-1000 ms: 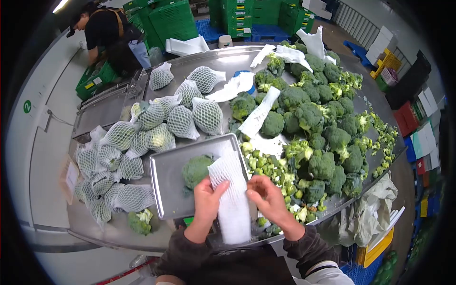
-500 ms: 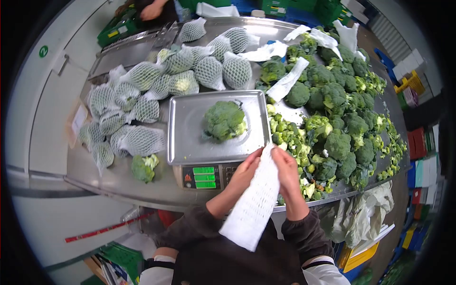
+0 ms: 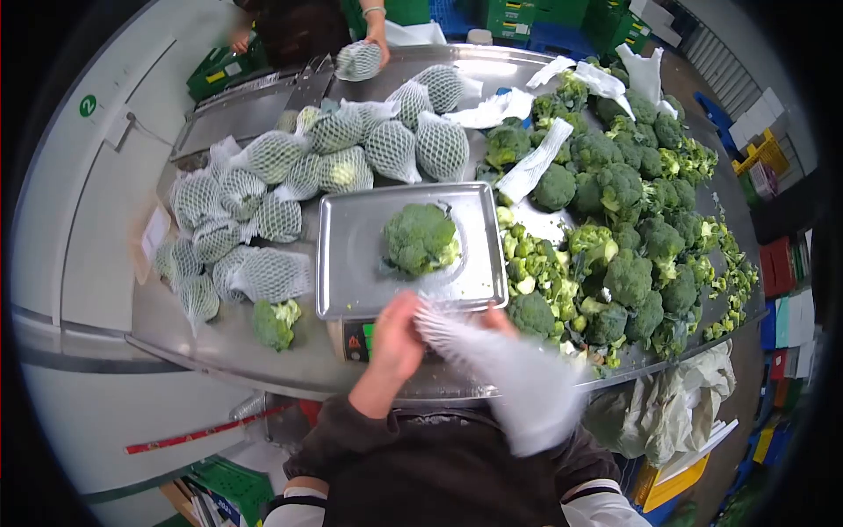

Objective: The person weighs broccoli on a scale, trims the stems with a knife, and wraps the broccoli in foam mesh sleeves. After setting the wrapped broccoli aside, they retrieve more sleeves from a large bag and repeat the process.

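I judge this step as opening the white mesh sleeve (image 3: 537, 386), its far end in the curled left hand (image 3: 398, 338), the half-hidden right hand (image 3: 500, 320) unreadable, so the next move calls for spreading it, the green broccoli head (image 3: 420, 239) lying on the silver metal tray (image 3: 351, 255).

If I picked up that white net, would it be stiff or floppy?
Probably floppy: the net's loose end is blurred, as if flapping. It's likely stretchy too, since similar filled nets bulge with their holes pulled open. And it may feel light, because it looks thin.
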Motion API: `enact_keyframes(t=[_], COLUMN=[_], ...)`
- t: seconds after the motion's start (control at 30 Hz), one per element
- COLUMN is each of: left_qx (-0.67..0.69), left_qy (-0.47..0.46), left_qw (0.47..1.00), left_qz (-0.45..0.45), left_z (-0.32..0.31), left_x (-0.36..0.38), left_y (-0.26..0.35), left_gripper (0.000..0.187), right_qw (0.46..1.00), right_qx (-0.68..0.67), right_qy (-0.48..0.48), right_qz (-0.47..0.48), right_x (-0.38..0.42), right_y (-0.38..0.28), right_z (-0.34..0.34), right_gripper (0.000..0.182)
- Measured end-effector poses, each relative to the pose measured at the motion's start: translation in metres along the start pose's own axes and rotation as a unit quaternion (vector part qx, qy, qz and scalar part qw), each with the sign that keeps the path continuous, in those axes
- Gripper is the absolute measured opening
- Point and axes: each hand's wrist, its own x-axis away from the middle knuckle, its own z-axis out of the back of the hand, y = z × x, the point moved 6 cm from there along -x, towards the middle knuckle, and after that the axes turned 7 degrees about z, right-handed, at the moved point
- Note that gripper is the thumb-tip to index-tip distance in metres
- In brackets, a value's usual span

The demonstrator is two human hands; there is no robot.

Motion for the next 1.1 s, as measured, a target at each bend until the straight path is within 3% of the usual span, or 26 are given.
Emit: enact_keyframes(t=[0.03, 0.07, 0.13, 0.17, 0.27, 0.33, 0.37, 0.4, 0.43, 0.47, 0.5, 0.53, 0.57, 0.63, 0.67, 0.7, 0.73, 0.8, 0.87, 0.9, 0.97, 1.0, 1.03, 1.07, 1.1], left_qx=[0.051, 0.101, 0.036, -0.084, -0.194, -0.297, -0.438, -0.462, -0.436, -0.432, -0.503, -0.566, -0.565, -0.406, -0.405, -0.275, -0.139, -0.101, -0.102, -0.100, -0.117, -0.117, -0.056, 0.004, 0.007], left_qy=[-0.002, -0.004, -0.068, 0.016, -0.055, -0.118, 0.019, 0.139, 0.175, 0.178, 0.192, 0.204, 0.204, 0.192, 0.196, 0.154, 0.105, 0.063, 0.000, 0.002, -0.120, -0.120, -0.045, 0.028, 0.011], left_qw=[0.998, 0.992, 0.976, 0.977, 0.946, 0.894, 0.877, 0.861, 0.879, 0.884, 0.841, 0.787, 0.787, 0.893, 0.893, 0.948, 0.982, 0.990, 0.991, 0.991, 0.985, 0.985, 0.993, 0.988, 0.976], left_qz=[0.039, 0.078, 0.202, 0.197, 0.254, 0.314, 0.199, 0.160, 0.083, 0.019, -0.062, -0.140, -0.140, -0.022, -0.023, -0.048, -0.073, -0.070, -0.084, -0.084, 0.030, 0.031, 0.093, 0.152, 0.218], left_z=[0.004, 0.007, 0.010, 0.027, 0.053, 0.062, 0.065, 0.084, 0.088, 0.080, 0.090, 0.099, 0.097, 0.097, 0.088, 0.073, 0.063, 0.053, 0.054, 0.039, -0.008, -0.016, -0.013, -0.008, 0.020], left_x=[-0.003, -0.008, 0.010, 0.022, 0.021, 0.013, -0.004, -0.017, -0.028, -0.034, -0.046, -0.056, -0.062, -0.079, -0.083, -0.088, -0.091, -0.079, -0.063, -0.049, -0.018, -0.011, -0.008, -0.006, -0.008], left_y=[0.008, 0.016, 0.001, -0.014, -0.021, -0.022, 0.004, 0.020, 0.035, 0.047, 0.054, 0.058, 0.059, 0.053, 0.055, 0.056, 0.058, 0.064, 0.068, 0.071, 0.062, 0.058, 0.045, 0.035, 0.016], left_gripper=[0.014, 0.016, 0.028, 0.034, 0.029, 0.023, 0.018, 0.019, 0.021, 0.024, 0.027, 0.029, 0.029, 0.036, 0.036, 0.041, 0.047, 0.061, 0.068, 0.068, 0.073, 0.073, 0.074, 0.075, 0.072], right_qw=[0.942, 0.969, 0.969, 0.965, 0.950, 0.976, 0.987, 0.950, 0.910, 0.835, 0.810, 0.837, 0.842, 0.827, 0.807, 0.864, 0.864, 0.855, 0.851, 0.858, 0.862, 0.924, 0.953, 0.964, 0.975], right_qx=[-0.283, -0.126, -0.073, -0.138, -0.252, -0.121, 0.055, 0.288, 0.363, 0.423, 0.409, 0.413, 0.409, 0.443, 0.479, 0.436, 0.434, 0.383, 0.355, 0.342, 0.330, 0.300, 0.260, 0.187, 0.060], right_qy=[-0.058, -0.063, -0.170, -0.166, -0.173, -0.099, -0.124, -0.123, -0.083, -0.038, 0.018, 0.061, 0.091, 0.101, 0.080, 0.043, 0.039, 0.008, -0.077, -0.121, -0.163, -0.160, -0.153, -0.172, -0.163], right_qz=[-0.173, -0.203, -0.163, -0.149, -0.063, -0.150, -0.087, 0.005, 0.181, 0.350, 0.420, 0.352, 0.340, 0.331, 0.335, 0.248, 0.252, 0.349, 0.379, 0.364, 0.349, 0.173, -0.008, -0.085, -0.136], right_x=[0.008, 0.017, 0.008, -0.003, -0.037, -0.045, -0.053, -0.065, -0.074, -0.078, -0.087, -0.098, -0.110, -0.141, -0.157, -0.163, -0.159, -0.123, -0.077, -0.062, -0.045, -0.049, -0.046, -0.047, -0.045], right_y=[0.014, 0.017, -0.004, -0.010, -0.040, -0.028, -0.036, -0.045, -0.067, -0.087, -0.099, -0.103, -0.108, -0.102, -0.089, -0.080, -0.082, -0.110, -0.133, -0.135, -0.139, -0.124, -0.105, -0.094, -0.086], right_z=[-0.028, -0.024, -0.030, -0.020, -0.015, -0.007, -0.006, 0.002, 0.000, -0.004, -0.008, -0.005, -0.009, -0.004, -0.003, -0.006, -0.011, -0.036, -0.060, -0.068, -0.075, -0.069, -0.062, -0.055, -0.051], right_gripper=[0.046, 0.044, 0.040, 0.037, 0.032, 0.029, 0.023, 0.025, 0.027, 0.029, 0.031, 0.033, 0.033, 0.032, 0.032, 0.031, 0.031, 0.029, 0.027, 0.027, 0.027, 0.028, 0.029, 0.033, 0.034])
